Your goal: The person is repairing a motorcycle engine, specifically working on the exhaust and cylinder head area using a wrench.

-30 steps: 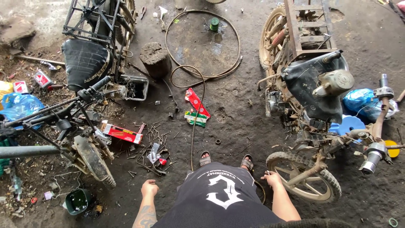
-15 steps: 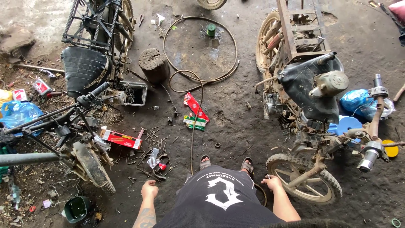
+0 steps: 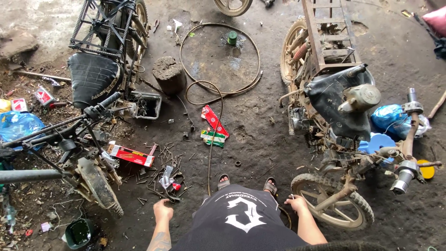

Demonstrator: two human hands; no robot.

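The left hand (image 3: pixel 163 210) hangs empty, fingers curled loosely – just beyond it lie scattered nails (image 3: pixel 162 162) and a red box (image 3: pixel 131 155). The right hand (image 3: pixel 297 203) is half open, holding nothing, just beside the front wheel (image 3: pixel 332 208) of the motorbike (image 3: pixel 341 107).

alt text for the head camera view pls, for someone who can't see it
Looking down, a person in a black printed shirt stands on a dirty floor between two stripped motorcycles, left hand hanging empty near scattered nails, right hand beside the front wheel of the right motorcycle. A looped cable, a stump and red packets lie ahead.
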